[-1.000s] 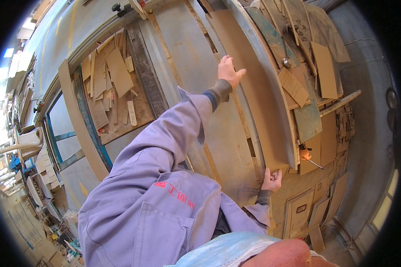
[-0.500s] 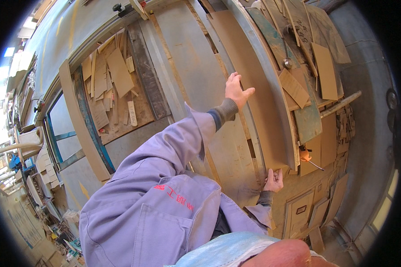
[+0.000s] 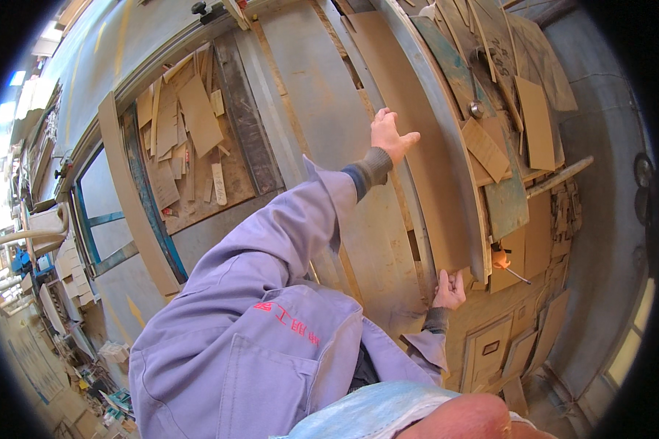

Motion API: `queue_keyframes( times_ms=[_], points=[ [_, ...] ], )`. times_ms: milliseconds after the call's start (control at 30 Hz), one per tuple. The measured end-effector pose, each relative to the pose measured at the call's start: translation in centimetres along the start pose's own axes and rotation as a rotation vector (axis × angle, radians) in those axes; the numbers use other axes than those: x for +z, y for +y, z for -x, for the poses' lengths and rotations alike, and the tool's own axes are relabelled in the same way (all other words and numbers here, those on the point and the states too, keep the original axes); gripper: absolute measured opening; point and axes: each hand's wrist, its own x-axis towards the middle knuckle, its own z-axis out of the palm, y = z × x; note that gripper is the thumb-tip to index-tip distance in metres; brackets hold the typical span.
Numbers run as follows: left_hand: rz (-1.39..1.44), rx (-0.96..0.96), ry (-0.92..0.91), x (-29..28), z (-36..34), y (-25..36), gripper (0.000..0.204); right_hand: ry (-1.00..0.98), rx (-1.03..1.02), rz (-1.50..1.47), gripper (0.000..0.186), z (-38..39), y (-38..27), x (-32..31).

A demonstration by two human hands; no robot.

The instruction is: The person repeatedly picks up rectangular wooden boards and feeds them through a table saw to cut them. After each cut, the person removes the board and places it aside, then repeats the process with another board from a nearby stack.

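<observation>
A single head-worn fisheye view looks down and forward from close behind the person's shoulder, tilted sideways; the lilac sleeve [image 3: 271, 249] fills the lower centre, and straight edges bend toward the dark rim.

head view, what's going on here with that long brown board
A person in a lilac work jacket handles a long brown board lying on a workshop table. The left hand lies flat on the board's far part; the right hand grips its near end. Offcuts lie in a recess to the left.
</observation>
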Motion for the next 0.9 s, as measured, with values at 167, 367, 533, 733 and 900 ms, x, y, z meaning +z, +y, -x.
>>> queue_keyframes(
  times_ms=[167, 367, 533, 733, 900],
  points=[
    [-0.08, 0.039, 0.03, -0.4, -1.1, -0.1, 0.073, -0.029, -0.002, 0.012, 0.051, -0.5, -0.2, 0.8],
    [-0.087, 0.055, 0.072, -0.8, -2.3, -0.2, 0.072, -0.033, -0.035, -0.019, 0.054, -0.9, -0.4, 2.2],
    [-0.063, 0.048, 0.078, -1.1, -3.3, -0.5, 0.071, -0.057, -0.035, 0.0, 0.054, -1.0, -1.4, 3.1],
    [-0.123, 0.118, 0.146, -1.6, -4.6, -0.9, 0.062, -0.074, -0.062, -0.025, 0.056, -1.4, -1.4, 4.2],
    [-0.135, 0.127, 0.158, -2.1, -5.5, -1.0, 0.057, -0.042, -0.085, 0.022, 0.058, -2.0, -0.6, 4.8]
  ],
)
